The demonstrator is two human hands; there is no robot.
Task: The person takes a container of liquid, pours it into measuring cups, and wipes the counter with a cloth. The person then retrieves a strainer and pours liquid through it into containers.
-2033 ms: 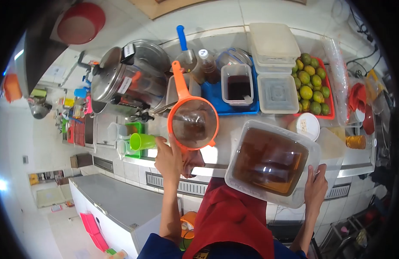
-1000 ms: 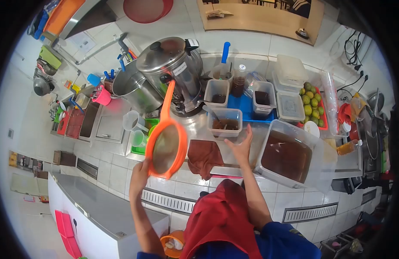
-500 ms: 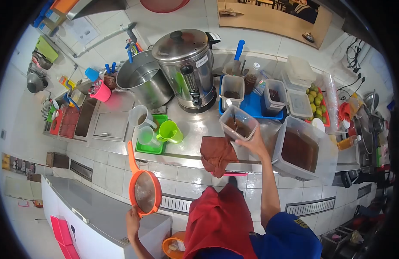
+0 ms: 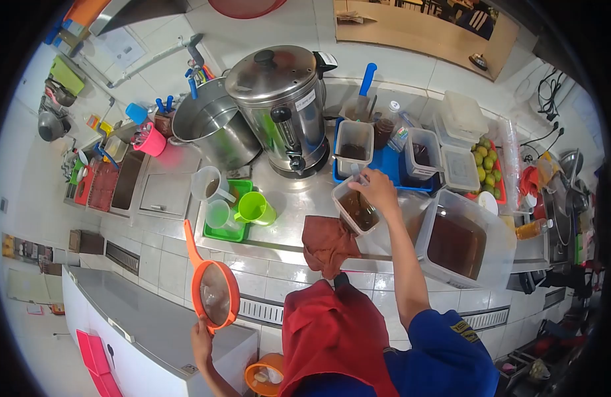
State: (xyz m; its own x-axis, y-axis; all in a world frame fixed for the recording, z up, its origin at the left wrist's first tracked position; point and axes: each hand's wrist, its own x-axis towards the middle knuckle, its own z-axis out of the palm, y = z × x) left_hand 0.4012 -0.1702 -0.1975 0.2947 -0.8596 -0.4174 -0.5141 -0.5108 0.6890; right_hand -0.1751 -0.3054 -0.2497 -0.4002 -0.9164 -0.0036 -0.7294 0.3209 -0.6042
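My left hand grips the rim of an orange strainer, held off the counter's front edge at the left, its handle pointing up. My right hand is closed at the upper rim of a small clear container with brown liquid, apparently on the utensil handle there; its fingertips partly hide that handle. A brown cloth lies left of this container, hanging over the counter edge. To the right stands a large clear container of dark brown liquid.
A steel urn and a big pot stand at the back. Green cups sit at a green tray. Behind my right hand is a blue tray with containers; green fruit lies at the right.
My left hand has swung the strainer from over the counter down to the left. My right hand left the large container, took hold of the small container's side, and has since moved to its upper rim.
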